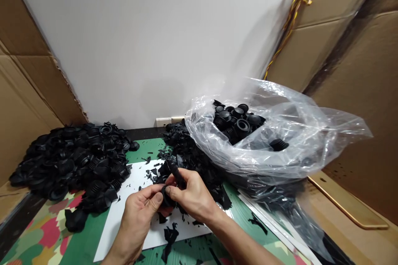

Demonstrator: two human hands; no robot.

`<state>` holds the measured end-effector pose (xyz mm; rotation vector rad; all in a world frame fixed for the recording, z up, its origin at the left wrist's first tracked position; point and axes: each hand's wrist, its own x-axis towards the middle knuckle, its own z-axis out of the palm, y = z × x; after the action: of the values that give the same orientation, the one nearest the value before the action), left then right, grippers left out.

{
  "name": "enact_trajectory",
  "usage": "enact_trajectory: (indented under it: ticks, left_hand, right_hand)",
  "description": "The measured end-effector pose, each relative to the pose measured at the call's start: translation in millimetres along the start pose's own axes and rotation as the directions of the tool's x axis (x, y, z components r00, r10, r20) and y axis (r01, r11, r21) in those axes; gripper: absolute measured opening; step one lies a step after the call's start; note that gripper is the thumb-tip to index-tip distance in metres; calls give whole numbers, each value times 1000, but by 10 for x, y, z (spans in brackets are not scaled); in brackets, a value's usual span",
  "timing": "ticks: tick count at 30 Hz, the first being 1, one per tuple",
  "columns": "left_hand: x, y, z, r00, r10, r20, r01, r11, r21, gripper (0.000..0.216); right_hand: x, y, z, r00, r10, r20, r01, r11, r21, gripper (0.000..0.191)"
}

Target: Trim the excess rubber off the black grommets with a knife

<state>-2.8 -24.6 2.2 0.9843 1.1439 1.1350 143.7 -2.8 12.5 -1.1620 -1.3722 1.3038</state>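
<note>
My left hand (139, 211) is closed, thumb and fingers pinching a round black rubber plug (168, 197) over the white sheet (124, 203). My right hand (194, 194) is closed beside it, its thumb pressing on the same plug. From between its fingers sticks a dark, pen-like tool (176, 172); its kind and working end are hard to make out. Black trimmings (170, 236) lie scattered on the sheet under both hands. Part of the plug is hidden by the fingers.
A large heap of black ribbed rubber plugs (77, 157) sits at left. A clear plastic bag (298, 161) at right holds more plugs (242, 126). Black scraps (199, 153) pile up behind my hands. A gold phone (348, 203) lies far right. Cardboard walls (27, 87) flank the table.
</note>
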Motion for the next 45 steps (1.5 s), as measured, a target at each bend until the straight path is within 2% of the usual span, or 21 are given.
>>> enact_trajectory:
  ticks: [5,11,16,18,22,28,34,41,43,45]
  left_hand:
    - [-22,35,50,998,-1,-66,2,1000,16,41]
    - [-7,12,35,999,-4,-34,4,1000,6,40]
    - [5,12,29,998,-56,11,56,996,-63,39]
    - [-3,48,44,997,-74,14,75,994,-80,39]
    - [-15,93,53,996,-92,-13,91,992,-86,40]
    - [9,35,21,997,-67,-33,65,996,-56,43]
    - [11,56,50,995,-23,-92,26,999,36,41]
    - [6,45,81,988,35,-149,-9,985,173,25]
    - [8,37,70,990,38,-139,-12,982,189,24]
    - [15,36,48,995,28,-97,-11,986,167,27]
  right_hand:
    - [23,60,-13,997,80,-22,-76,987,144,11]
    - [2,41,-21,970,243,21,-236,916,325,19]
    - [-11,18,-65,967,248,56,-252,902,351,24]
    - [-16,21,-97,977,209,39,-211,928,308,24]
    - [-32,30,-155,1000,14,-4,-13,992,123,12]
    - [-66,30,-138,995,-96,26,99,979,-180,11]
    - [-75,19,-105,966,-255,40,239,824,-514,16]
    - [-65,-44,-73,922,-327,208,356,504,-787,10]
    - [-53,-44,-68,917,-326,229,373,498,-783,10]
    - [-35,-23,-81,921,-336,198,367,575,-731,10]
